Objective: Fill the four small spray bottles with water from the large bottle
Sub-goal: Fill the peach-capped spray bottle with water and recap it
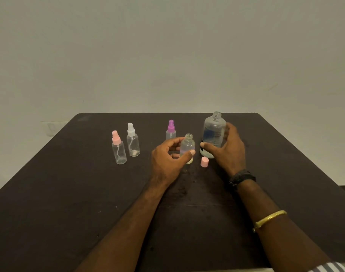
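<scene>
Left hand (167,160) grips the uncapped small bottle (187,144); right hand (231,150) clasps the open large bottle (215,132), both upright on the worktop (69,193). A pink cap (204,161) stands between them. The pink-topped bottle (118,150) and the white-topped bottle (132,143) stand apart to the left, and the purple-topped bottle (171,130) is just behind the left hand.

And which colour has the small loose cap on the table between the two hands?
The loose cap is pale pink; the head view shows it.
</scene>
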